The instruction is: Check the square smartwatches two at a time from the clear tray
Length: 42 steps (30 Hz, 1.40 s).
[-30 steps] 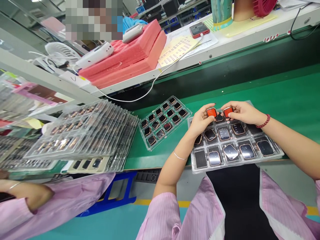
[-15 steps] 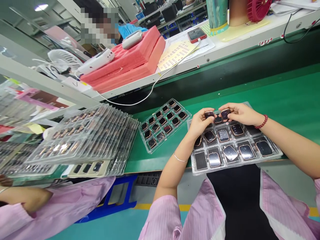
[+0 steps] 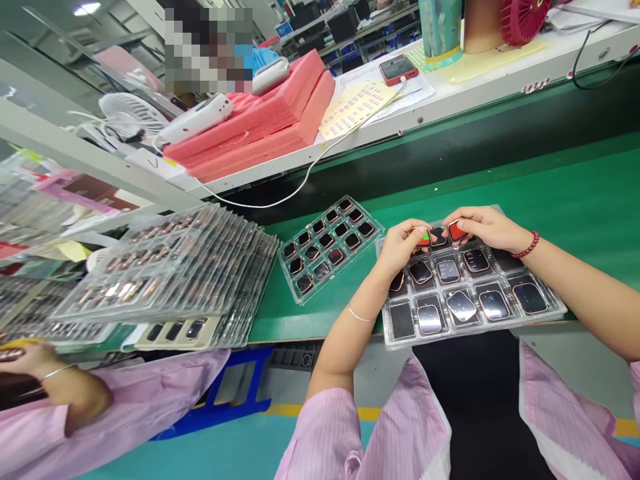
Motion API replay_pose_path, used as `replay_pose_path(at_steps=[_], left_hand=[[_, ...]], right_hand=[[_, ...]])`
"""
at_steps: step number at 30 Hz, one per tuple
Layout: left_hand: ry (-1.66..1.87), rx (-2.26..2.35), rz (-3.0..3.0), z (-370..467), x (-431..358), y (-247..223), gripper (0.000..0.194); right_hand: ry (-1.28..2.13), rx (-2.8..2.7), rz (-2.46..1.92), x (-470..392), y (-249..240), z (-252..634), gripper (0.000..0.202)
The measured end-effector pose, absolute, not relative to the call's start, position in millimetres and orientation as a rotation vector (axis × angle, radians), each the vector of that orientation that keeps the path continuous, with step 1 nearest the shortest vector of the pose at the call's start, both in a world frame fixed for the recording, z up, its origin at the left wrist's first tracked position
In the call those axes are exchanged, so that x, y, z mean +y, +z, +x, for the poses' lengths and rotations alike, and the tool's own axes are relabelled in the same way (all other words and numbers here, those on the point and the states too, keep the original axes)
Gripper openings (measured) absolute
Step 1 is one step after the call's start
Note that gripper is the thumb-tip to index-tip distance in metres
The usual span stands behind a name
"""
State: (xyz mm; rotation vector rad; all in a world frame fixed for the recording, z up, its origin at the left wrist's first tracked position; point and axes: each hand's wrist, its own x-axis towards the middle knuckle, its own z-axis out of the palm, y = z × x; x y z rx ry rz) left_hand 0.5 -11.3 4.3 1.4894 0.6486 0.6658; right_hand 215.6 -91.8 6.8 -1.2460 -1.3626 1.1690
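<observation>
- While the fingers of the left hand [image 3: 406, 241] pinch a red-and-green-lit watch [image 3: 423, 237], those of the right hand [image 3: 473, 223] grasp a red-lit watch [image 3: 457, 230], over a clear tray [image 3: 450, 338] of watches.
- Rows of marks, too small to read, line a yellow sheet [image 3: 353, 113] on the white shelf [image 3: 420, 120].

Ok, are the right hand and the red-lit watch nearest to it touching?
Touching. The head view shows the right hand gripping the red-lit watch, with the thumb lying over part of it.
</observation>
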Motion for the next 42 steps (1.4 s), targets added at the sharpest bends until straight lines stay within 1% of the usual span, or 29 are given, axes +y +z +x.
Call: replay_pose_path(at_steps=[6,16,24,33,42], left_hand=[[0.688,0.662,1.488,-0.6,-9.0,1.0,0.048],[0.686,0.613,1.515,-0.5,-2.2,-8.2,0.044],[0.696,0.619,1.568,-0.3,-4.9,-5.5,0.038],[0.704,0.552,1.54,1.1,-4.6,-7.5,0.043],[0.701,0.525,1.557,1.0,-0.8,-14.1,0.05]], right_hand=[[1.194,-1.367,-1.224,-93.4,8.8,213.7,0.027],[1.125,-1.419,-1.247,-92.8,7.2,214.5,0.017],[1.112,-1.441,-1.279,-91.7,5.9,215.8,0.02],[1.099,-1.485,-1.216,-90.2,1.6,216.7,0.029],[1.089,-1.489,-1.183,-89.7,-0.1,216.6,0.034]])
